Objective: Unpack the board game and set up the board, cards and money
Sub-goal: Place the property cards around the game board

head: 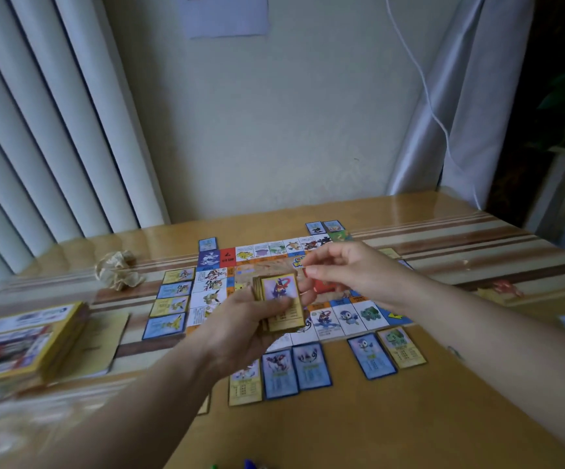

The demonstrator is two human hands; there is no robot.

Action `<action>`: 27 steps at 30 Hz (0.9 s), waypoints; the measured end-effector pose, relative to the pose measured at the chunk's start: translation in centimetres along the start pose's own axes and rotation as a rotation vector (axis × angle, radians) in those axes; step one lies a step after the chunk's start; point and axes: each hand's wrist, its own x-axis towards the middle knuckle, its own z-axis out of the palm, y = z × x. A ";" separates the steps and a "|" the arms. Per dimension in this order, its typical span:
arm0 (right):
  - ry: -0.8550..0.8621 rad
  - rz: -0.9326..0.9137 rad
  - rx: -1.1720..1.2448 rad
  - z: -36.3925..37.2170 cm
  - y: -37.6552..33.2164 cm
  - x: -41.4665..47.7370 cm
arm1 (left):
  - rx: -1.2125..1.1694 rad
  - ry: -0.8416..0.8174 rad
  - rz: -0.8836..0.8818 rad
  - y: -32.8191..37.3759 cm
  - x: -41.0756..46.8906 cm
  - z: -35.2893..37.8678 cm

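Head view: over the near middle of the board [261,251] the left hand [247,321] grips the deck [280,299], long axis toward the far edge, and the right hand [342,269] hovers just right of it, fingertips drawn together, on what I cannot tell.

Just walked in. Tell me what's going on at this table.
A person is setting up a board game. The left hand grips a deck over the board. The right hand hangs beside it, fingertips pinched; whether it holds anything is unclear. Single cards lie along the board's left and near edges. The box sits at the left.
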 end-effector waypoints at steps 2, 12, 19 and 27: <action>-0.042 -0.003 0.013 1.2 -0.5 -0.8 | 0.055 -0.033 0.008 -0.2 -1.0 -0.2; 0.079 -0.010 -0.277 3.3 -1.7 -1.2 | 0.400 0.138 0.131 0.2 -2.1 0.0; 0.212 -0.125 -0.320 1.7 -4.0 -0.2 | 0.532 0.270 0.282 2.6 -0.7 1.5; 0.226 -0.025 -0.337 0.0 -2.0 -0.2 | 0.627 0.313 0.286 2.4 -0.5 0.5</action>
